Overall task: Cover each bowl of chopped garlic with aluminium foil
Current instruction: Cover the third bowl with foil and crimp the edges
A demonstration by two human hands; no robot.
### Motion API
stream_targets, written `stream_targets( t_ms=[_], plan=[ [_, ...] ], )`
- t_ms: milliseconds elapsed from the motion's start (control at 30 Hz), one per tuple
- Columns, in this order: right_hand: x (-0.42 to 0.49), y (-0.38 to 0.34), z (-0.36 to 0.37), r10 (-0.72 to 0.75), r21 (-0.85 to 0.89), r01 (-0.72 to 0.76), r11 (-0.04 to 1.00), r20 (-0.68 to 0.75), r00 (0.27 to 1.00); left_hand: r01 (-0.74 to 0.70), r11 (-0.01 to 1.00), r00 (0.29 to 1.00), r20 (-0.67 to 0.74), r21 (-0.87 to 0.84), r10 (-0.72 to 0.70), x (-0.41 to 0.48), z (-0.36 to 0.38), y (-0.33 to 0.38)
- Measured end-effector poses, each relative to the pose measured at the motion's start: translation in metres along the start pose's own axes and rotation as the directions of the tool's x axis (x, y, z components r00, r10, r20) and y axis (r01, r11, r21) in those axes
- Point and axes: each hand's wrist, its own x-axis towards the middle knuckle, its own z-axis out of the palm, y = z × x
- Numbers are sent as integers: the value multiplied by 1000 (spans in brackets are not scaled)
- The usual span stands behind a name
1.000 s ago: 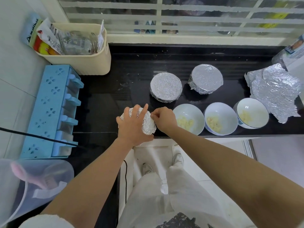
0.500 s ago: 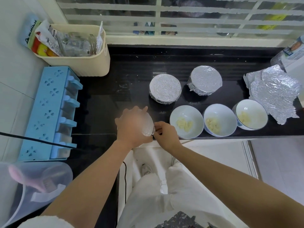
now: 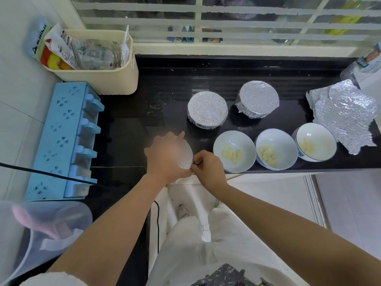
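Black counter (image 3: 165, 96) under the window, bowls all over it. Left hand (image 3: 165, 157) is cupped over the foil-wrapped bowl (image 3: 185, 155) at the front edge, a bit blurry. Right hand (image 3: 208, 168) pinches the wrap at that bowl's right side. Two covered bowls (image 3: 207, 109) (image 3: 257, 99) sit behind. Three open garlic bowls (image 3: 233, 139) (image 3: 276, 137) (image 3: 317, 133) line up to the right, with a loose foil sheet (image 3: 344, 114) past them.
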Motion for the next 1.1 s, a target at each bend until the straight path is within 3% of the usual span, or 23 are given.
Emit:
stream_targets(
  t_ms=[367, 467, 700, 1100],
  plan=[
    [4, -1, -4, 111, 135, -121, 983, 75, 991, 12, 991, 980, 199, -136, 15, 1, -18, -5],
    [4, -3, -2, 161, 164, -171, 972, 71, 984, 12, 993, 983, 185, -122, 11, 0, -17, -4],
    [2, -8, -3, 386, 471, -401, 786, 134, 913, 13, 993, 992, 126, -117, 2, -2, -12, -3],
    [-3, -13, 4, 305, 303, -280, 911, -38, 952, 20, 994, 993, 122, -111, -6, -2, -11, -3]
  ],
)
